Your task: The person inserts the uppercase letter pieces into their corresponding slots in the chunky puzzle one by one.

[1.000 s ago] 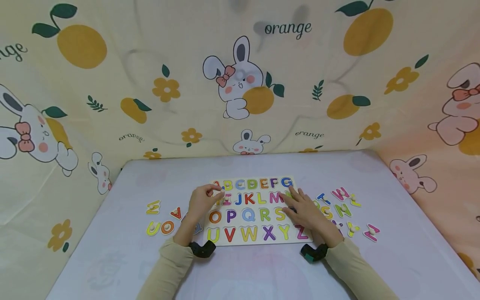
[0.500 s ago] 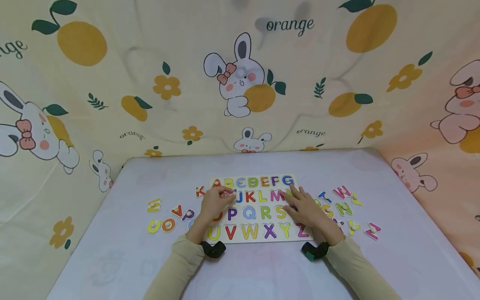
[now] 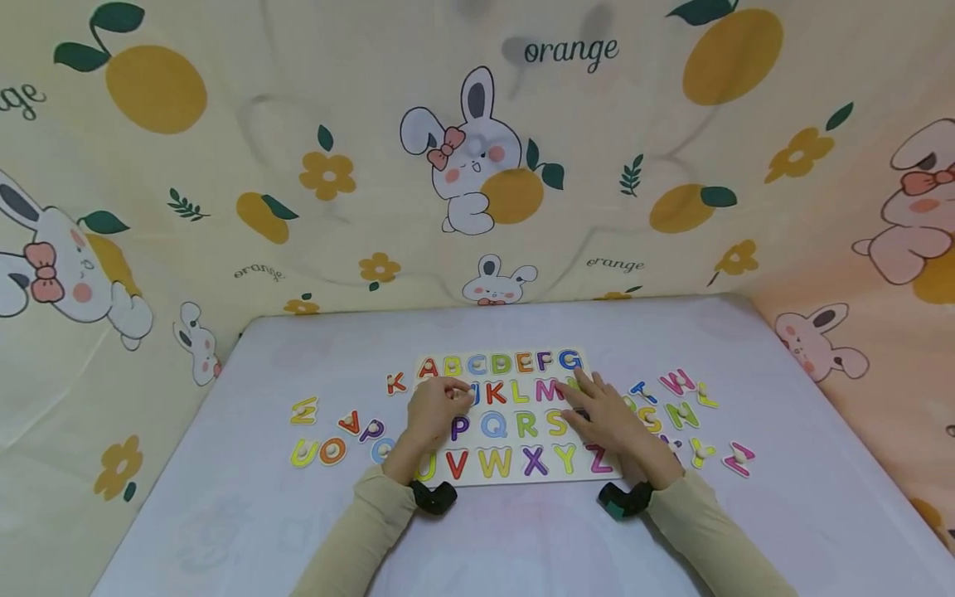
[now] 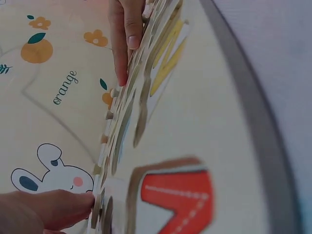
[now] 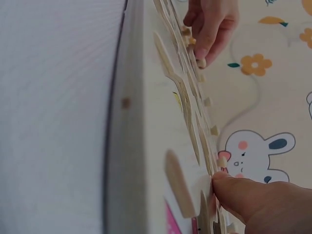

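Note:
A white alphabet puzzle board (image 3: 515,483) lies in the middle of the table, its top row filled with knobbed letter pieces. At the second row, my left hand (image 3: 433,410) has thumb and fingertips together over the J place. In the right wrist view, the left hand (image 5: 212,29) pinches a small wooden knob (image 5: 201,63) of a letter piece; the fingers mostly hide that piece. My right hand (image 3: 608,419) rests on the board's right side with fingers spread, beside the pink M (image 3: 548,390) and yellow S (image 3: 555,423).
Left of the board lie loose letter pieces, among them a red K (image 3: 396,383), purple P (image 3: 371,429), orange O (image 3: 332,451) and yellow U (image 3: 304,453). Several more, including a blue T (image 3: 643,393) and green N (image 3: 682,416), lie on the right. A patterned cloth (image 3: 477,166) hangs behind the table.
My left hand has moved right along the second row to the J place, uncovering the K and P pieces on the left. The right hand has stayed put.

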The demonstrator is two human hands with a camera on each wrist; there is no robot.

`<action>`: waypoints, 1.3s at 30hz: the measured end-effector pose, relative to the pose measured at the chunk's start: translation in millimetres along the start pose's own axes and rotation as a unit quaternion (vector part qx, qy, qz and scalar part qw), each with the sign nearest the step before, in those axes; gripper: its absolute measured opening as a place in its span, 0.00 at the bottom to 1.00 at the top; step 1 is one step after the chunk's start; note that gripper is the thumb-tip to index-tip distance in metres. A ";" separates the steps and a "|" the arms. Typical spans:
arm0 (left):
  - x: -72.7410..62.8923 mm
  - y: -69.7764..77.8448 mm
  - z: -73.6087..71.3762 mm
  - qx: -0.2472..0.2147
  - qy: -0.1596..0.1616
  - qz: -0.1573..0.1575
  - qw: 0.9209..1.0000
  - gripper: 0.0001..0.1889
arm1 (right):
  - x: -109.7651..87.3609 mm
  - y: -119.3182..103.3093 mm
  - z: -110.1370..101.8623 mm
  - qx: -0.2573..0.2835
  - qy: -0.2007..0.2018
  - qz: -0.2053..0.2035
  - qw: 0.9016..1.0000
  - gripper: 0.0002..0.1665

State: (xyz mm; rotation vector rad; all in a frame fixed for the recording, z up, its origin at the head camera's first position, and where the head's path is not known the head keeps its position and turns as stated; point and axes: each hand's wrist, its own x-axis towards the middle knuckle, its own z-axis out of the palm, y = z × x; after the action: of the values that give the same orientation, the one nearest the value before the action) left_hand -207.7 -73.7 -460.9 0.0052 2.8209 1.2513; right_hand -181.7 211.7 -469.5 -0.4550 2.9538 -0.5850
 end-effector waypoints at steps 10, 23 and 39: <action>2.8 0.6 8.6 0.012 0.006 -0.014 1.000 0.11 | -1.8 -1.2 2.5 -0.005 0.005 -0.009 1.000 0.32; 6.6 1.7 8.1 0.013 0.009 -0.026 1.000 0.12 | -0.1 -2.6 -1.7 -0.006 0.008 -0.003 1.000 0.32; 4.6 -4.7 -9.8 0.010 0.052 0.023 0.998 0.11 | -1.3 -1.5 -0.6 0.002 0.009 -0.008 1.000 0.32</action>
State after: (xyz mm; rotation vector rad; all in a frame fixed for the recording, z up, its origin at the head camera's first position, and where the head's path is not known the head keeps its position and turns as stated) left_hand -212.8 -83.9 -458.0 0.0060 2.9373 1.2676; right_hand -180.2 211.1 -468.3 -0.4747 2.9690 -0.5989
